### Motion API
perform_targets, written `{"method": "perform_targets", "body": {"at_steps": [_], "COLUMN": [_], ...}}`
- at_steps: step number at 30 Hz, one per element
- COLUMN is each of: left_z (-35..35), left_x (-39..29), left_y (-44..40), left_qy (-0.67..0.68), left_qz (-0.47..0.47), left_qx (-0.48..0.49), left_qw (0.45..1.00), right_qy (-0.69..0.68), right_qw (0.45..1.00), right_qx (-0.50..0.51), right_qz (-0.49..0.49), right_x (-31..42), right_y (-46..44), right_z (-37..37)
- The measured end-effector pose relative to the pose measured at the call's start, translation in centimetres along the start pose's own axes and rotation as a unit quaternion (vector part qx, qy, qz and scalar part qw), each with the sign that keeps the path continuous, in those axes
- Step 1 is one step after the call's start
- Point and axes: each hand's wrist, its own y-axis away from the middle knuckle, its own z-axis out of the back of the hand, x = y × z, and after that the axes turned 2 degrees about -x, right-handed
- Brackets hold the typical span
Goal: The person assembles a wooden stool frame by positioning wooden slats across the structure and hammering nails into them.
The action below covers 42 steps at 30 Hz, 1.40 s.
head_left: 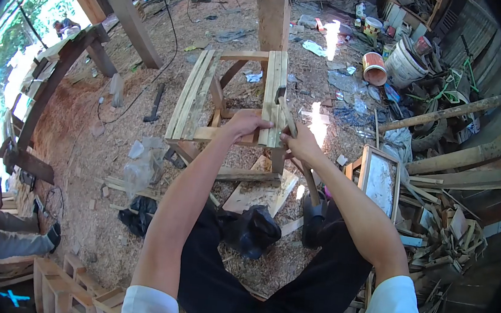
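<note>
A small wooden stool frame with slats along both sides stands in front of me. Over its right-hand slats, my left hand is closed, its thumb and fingertips pressed together at the wood. Whatever it pinches is too small to make out. My right hand is closed round the handle of a hammer, close beside the same slats. The hammer's dark head lies near the slats' outer edge, beyond both hands. My fingers hide part of the handle.
Another hammer lies on the shaving-covered floor to the left. Black plastic bags lie between my legs. On the right are a framed panel, buckets and scrap wood. Another person's legs show at the left.
</note>
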Motion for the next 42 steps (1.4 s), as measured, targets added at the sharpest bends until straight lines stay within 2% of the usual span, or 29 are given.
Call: {"method": "perform_targets", "body": {"at_steps": [5,14,16,17,19,20,22,23,25,27,29,32,35,39,42], "left_z": [0.1,0.7,0.4,0.4,0.3,0.5,1.1,1.6,1.9,1.5,0.8,0.9,1.1,1.1,1.2], "left_x": [-0.5,1.5,0.9,0.7,0.5,0.5,0.4,0.7,2.4,2.5,1.3,1.6,1.2,1.3,1.6], "left_y": [0.6,-1.8,-0.6,-0.2,0.4,0.9,2.6,2.9,2.9,3.1,4.5,4.5,4.4,4.3,4.2], "left_qy": [0.024,0.009,-0.003,-0.005,-0.15,-0.152,-0.199,-0.185,-0.185,-0.182,-0.373,-0.345,-0.358,-0.377,-0.333], "left_qz": [0.012,0.028,-0.032,-0.034,-0.079,-0.083,-0.114,-0.105,-0.116,-0.129,-0.077,-0.069,-0.062,-0.077,-0.082], "left_qx": [-0.007,0.007,0.02,0.018,-0.014,-0.017,-0.027,-0.005,-0.008,-0.011,-0.063,-0.053,-0.037,-0.042,-0.031], "left_qw": [1.0,1.0,0.999,0.999,0.985,0.985,0.973,0.977,0.976,0.975,0.922,0.935,0.931,0.922,0.939], "right_qy": [0.034,0.005,0.021,0.021,0.139,0.138,0.215,0.215,0.156,0.183,0.207,0.257,0.189,0.273,0.324], "right_qw": [0.999,1.0,1.0,1.0,0.989,0.989,0.954,0.954,0.982,0.976,0.97,0.962,0.975,0.956,0.941], "right_qx": [-0.013,-0.001,0.007,0.007,-0.04,-0.041,-0.115,-0.115,-0.038,-0.04,-0.037,-0.011,-0.026,0.002,0.025], "right_qz": [0.016,-0.019,-0.021,-0.018,0.034,0.038,0.174,0.176,0.103,0.115,0.124,0.095,0.111,0.107,0.095], "right_x": [1.0,1.8,2.1,2.2,2.6,2.1,1.4,0.9,2.7,2.8,2.7,2.7,3.1,2.8,3.7], "right_y": [0.6,2.0,1.9,1.9,2.0,1.6,1.3,1.3,3.1,4.4,5.2,5.9,6.3,5.8,5.8], "right_z": [0.1,0.8,0.9,0.9,1.1,1.1,0.7,0.8,1.3,1.8,2.2,2.8,2.8,1.7,1.2]}}
